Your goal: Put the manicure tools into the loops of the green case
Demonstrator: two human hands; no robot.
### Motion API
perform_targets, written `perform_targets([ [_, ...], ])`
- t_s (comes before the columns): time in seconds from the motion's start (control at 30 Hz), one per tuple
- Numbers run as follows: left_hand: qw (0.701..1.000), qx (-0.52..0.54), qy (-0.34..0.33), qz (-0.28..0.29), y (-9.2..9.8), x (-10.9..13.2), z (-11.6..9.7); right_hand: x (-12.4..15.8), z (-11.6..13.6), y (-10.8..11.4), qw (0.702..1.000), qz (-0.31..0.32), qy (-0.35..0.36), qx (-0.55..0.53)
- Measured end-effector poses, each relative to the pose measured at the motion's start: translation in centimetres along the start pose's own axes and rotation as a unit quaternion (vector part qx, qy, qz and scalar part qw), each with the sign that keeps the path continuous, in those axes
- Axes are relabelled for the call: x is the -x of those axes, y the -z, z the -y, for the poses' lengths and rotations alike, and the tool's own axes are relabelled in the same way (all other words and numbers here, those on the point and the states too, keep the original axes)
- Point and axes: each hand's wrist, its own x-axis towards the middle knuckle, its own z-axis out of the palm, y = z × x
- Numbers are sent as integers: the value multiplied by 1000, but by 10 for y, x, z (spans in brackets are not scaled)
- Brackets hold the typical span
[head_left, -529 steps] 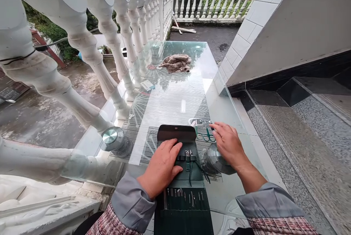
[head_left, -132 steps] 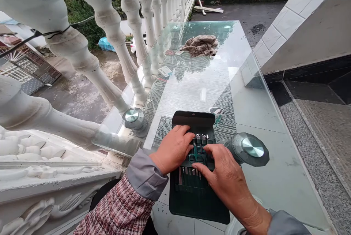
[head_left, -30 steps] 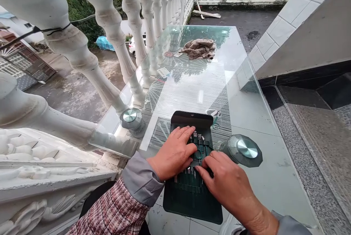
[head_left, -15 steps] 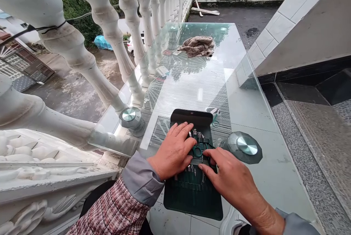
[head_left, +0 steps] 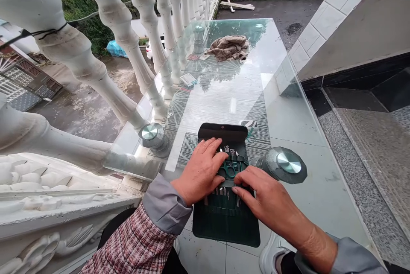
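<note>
A dark green manicure kit case (head_left: 224, 222) lies unfolded on the glass table (head_left: 288, 112) in front of me. Its straps hold green-handled scissors (head_left: 228, 170), nail clippers (head_left: 231, 153) and several small metal tools (head_left: 224, 190). My left hand (head_left: 200, 173) lies flat on the left side of the case, fingers stretched out beside the scissors. My right hand (head_left: 265, 199) rests on the case's right side, fingers extended, their tips touching the tools in the middle row. Another green-handled tool (head_left: 250, 126) lies on the glass just right of the case's top flap.
A white balustrade (head_left: 134, 30) runs along the table's left side. A crumpled brown cloth (head_left: 229, 48) and a small card (head_left: 188, 79) lie farther up the glass. Round metal table fittings (head_left: 288, 162) (head_left: 150, 132) flank the case. A tiled wall and step (head_left: 352, 94) stand to the right.
Long ago, scissors lay on the glass to the right; they are now in the case. Over the last second my right hand has shifted slightly across the tools; my left hand stays flat.
</note>
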Motion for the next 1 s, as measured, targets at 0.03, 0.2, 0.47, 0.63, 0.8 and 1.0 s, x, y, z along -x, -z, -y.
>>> perform_targets([
  [0.03, 1000, 3, 1, 0, 0, 0, 0, 0, 0, 0, 1000, 5, 5, 2],
  [0.2, 1000, 14, 2, 9, 1, 0, 1, 1, 0, -2, 1000, 4, 21, 12],
  [0.47, 1000, 3, -1, 23, 2, 0, 4, 2, 1, -1, 999, -3, 42, 13],
  [0.63, 1000, -3, 2, 25, 1, -1, 3, 3, 1, -3, 999, 4, 44, -19],
  [0.8, 999, 16, 6, 32, 3, 0, 6, 1, -4, 3, 995, -32, 42, -79],
  [1.0, 998, 41, 17, 34, 7, 2, 12, 1, -7, 5, 996, -70, 29, -43],
])
